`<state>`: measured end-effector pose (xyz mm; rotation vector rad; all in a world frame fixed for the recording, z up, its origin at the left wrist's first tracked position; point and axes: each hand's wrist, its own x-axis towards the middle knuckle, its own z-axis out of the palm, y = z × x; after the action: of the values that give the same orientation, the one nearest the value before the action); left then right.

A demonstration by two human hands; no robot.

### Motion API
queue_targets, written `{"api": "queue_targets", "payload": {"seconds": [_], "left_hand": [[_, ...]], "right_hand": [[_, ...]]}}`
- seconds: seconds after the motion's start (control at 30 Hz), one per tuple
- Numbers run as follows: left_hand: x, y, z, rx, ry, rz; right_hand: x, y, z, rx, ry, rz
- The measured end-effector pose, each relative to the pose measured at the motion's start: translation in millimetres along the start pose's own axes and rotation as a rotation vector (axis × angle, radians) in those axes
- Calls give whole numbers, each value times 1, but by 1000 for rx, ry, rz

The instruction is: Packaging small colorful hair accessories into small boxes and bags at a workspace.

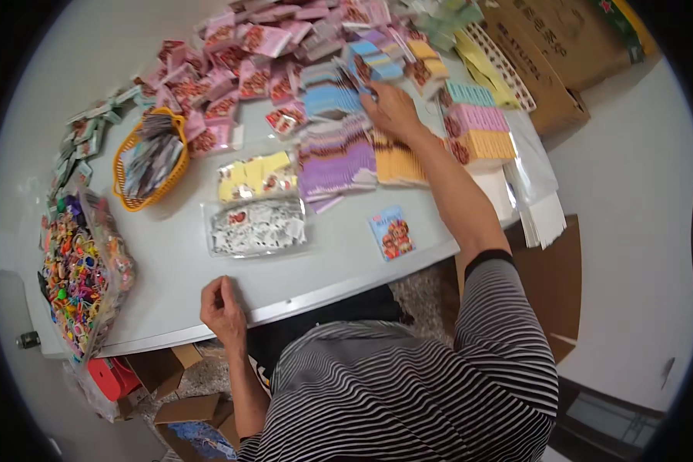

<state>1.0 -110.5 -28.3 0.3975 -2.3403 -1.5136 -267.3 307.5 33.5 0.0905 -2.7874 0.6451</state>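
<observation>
My right hand (393, 112) reaches to the far side of the table, its fingers bent and pinching at the edge of the blue cards (331, 92), which stand in a tight row. Purple cards (335, 162) and orange-yellow cards (399, 160) stand in rows on the near side of that hand. A single blue card (393, 233) with printed cartoon figures lies flat near the front edge. My left hand (223, 308) rests at the table's front edge, loosely curled, with nothing visible in it.
Two clear trays hold yellow packets (258, 177) and black-and-white packets (258, 229). Pink packets (215, 85) pile up at the back. An orange basket (179, 165) and a bag of small colourful trinkets (77, 277) stand left. Cardboard boxes (547, 46) sit at the back right.
</observation>
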Motion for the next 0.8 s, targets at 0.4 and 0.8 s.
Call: {"api": "queue_targets", "payload": {"seconds": [0.4, 0.8], "left_hand": [[4, 1, 5, -44, 16, -1], [6, 127, 5, -678, -248, -70]], "right_hand": [[10, 2, 2, -301, 48, -27], [-150, -160, -24, 257, 347, -610]]}}
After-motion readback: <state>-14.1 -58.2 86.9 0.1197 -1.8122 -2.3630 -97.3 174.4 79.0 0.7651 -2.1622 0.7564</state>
